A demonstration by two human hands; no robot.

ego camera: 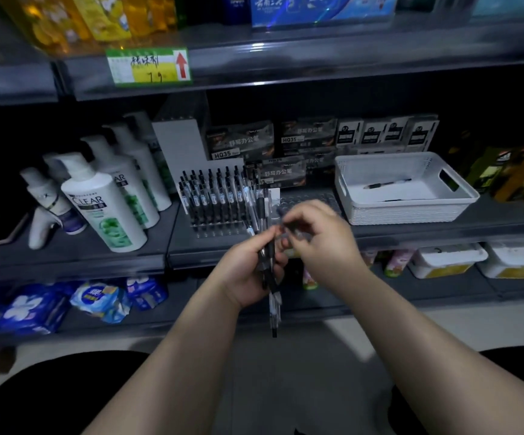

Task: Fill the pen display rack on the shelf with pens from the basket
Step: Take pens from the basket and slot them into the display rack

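The pen display rack stands on the middle shelf, its left part packed with several upright black pens, its right part showing bare holes. My left hand grips a bundle of pens in front of the shelf edge, their ends hanging down below the palm. My right hand pinches one pen out of the top of that bundle. The white basket sits to the right of the rack on the same shelf and holds two pens.
White shampoo bottles crowd the shelf left of the rack. Boxes of pens are stacked behind it. A price tag hangs on the shelf above. Packets and tubs fill the lower shelf.
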